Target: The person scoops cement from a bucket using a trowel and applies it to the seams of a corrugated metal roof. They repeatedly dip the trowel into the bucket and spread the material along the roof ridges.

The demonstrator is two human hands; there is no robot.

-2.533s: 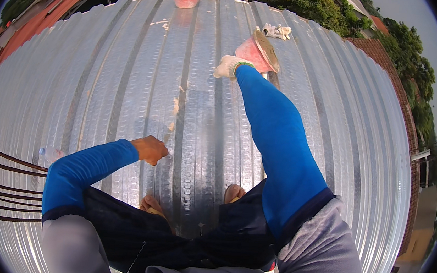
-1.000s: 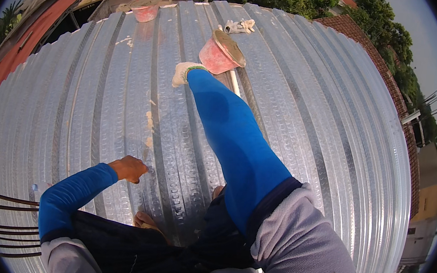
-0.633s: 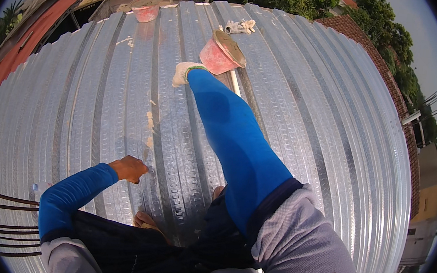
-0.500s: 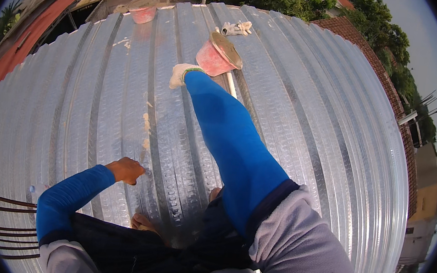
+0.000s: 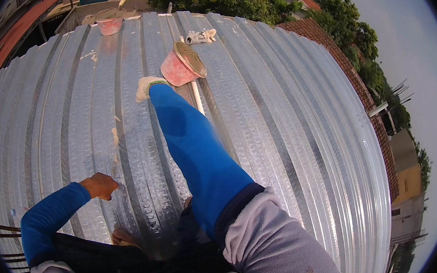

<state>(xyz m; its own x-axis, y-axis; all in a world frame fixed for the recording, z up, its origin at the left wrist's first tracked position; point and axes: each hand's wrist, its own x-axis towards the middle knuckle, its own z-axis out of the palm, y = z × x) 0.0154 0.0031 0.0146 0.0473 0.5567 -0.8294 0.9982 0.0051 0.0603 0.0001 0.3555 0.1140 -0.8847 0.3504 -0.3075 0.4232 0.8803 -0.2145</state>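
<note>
One pink bucket sits tipped on the metal roof, near the gloved right hand. The bare left hand has bent fingers. I can't tell if either hand grips anything.

The person wears 2 blue sleeves, a dark-cuffed grey shirt, 1 whitish glove and dark trousers.

No text, label or number can be read. No brand or sign is legible either.
</note>
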